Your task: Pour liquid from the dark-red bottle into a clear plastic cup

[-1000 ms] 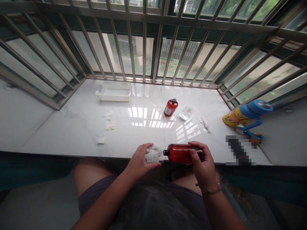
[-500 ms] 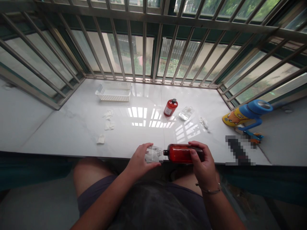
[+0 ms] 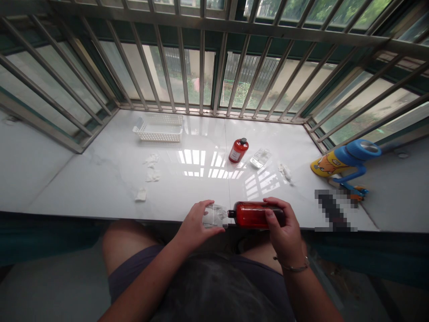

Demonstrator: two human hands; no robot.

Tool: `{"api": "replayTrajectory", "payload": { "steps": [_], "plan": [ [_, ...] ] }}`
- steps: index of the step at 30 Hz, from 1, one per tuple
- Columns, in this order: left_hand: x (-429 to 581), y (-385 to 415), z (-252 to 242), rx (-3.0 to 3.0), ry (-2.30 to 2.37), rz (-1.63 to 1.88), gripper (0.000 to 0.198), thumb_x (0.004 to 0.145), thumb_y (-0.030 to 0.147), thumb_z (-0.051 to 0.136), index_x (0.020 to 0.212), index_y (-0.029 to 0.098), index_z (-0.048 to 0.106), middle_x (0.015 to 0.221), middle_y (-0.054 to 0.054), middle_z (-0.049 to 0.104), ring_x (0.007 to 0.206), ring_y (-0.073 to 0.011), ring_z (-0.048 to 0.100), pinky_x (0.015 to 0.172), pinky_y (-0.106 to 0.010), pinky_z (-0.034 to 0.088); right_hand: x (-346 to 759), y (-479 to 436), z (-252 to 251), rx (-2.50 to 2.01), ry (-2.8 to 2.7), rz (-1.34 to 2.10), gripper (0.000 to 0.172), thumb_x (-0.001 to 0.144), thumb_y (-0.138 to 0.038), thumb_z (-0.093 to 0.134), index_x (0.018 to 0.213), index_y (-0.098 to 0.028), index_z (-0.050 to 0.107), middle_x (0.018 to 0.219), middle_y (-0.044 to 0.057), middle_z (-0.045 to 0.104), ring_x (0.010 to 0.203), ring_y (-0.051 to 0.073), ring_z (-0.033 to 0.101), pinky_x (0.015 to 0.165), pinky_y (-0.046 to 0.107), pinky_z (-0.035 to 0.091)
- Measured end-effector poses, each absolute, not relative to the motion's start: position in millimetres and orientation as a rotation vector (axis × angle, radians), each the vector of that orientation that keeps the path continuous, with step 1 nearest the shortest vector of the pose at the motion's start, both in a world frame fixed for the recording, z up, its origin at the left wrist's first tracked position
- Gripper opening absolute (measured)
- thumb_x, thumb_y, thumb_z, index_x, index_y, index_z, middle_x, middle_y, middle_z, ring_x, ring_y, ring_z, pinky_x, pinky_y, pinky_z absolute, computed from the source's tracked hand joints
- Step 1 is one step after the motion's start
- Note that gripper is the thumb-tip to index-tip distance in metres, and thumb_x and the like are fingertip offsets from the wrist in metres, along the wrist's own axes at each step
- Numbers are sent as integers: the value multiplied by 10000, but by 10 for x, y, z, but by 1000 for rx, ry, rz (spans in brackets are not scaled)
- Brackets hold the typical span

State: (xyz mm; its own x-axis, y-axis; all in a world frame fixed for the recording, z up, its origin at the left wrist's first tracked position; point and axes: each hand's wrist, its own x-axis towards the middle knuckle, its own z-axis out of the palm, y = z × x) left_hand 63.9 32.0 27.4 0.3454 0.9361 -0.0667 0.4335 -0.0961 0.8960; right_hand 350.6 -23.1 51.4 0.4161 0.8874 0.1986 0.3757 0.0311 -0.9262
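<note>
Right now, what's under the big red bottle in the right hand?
The bottle lies sideways in the right hand, above the edge of the marble counter. Counter shows beyond it, but the bottle hides whatever is directly beneath.

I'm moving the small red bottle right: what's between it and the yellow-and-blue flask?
In the head view, a clear plastic packet and a crumpled white tissue lie there on the marble sill.
</note>
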Motion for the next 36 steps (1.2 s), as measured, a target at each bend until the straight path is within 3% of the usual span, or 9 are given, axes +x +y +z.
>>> {"api": "replayTrajectory", "payload": {
  "steps": [36],
  "plan": [
    [633, 325, 276, 1715, 1262, 682, 797, 701, 383, 1001, 1383, 284, 600, 1353, -79, 696, 1255, -324, 690, 1072, -506, 600, 3513, -222, 536, -1546, -1175, 562, 336, 966, -519, 726, 1206, -285, 702, 1268, 91, 729, 1120, 310, 701, 952, 448, 570]
  ]
}}
